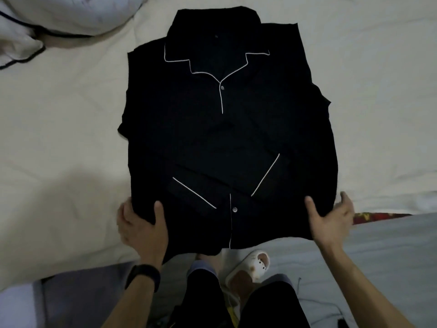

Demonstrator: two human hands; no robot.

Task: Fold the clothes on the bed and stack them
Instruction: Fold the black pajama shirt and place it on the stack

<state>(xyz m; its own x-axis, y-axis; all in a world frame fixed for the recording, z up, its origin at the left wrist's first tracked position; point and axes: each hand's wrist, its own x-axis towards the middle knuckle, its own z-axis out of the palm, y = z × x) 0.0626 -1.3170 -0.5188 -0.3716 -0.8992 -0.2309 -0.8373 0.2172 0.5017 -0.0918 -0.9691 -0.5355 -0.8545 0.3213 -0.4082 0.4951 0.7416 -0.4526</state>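
Far left, up in the corner, a pale bundle (47,22) with dark edging sits on the bed (59,119). Pillow or another garment, hard to call.

Moving in, the left hand (142,223), dark wristband (143,276) below it, has the near left corner of the black shirt (224,143): thumb on top, fingers tucked round the edge. That grip is closed on the cloth.

Centre stage, the shirt lies front-up on the bed, collar away from the person and white piping tracing the lapels. Both sleeves look folded in, their piped cuffs angled across the lower front. The hem hangs just over the bed's edge, above a white slipper (254,262) on the floor.

On the right, the right hand (328,221) has its thumb on the fabric near the other bottom corner, with fingers fanned loose just past the edge. It's a wide grip, not clamped, though blur softens it.

So where are we? By my reading this shirt is about halfway: sides and sleeves are in, the bottom-up fold is to come. No finished stack shows anywhere, so stacking is all ahead.
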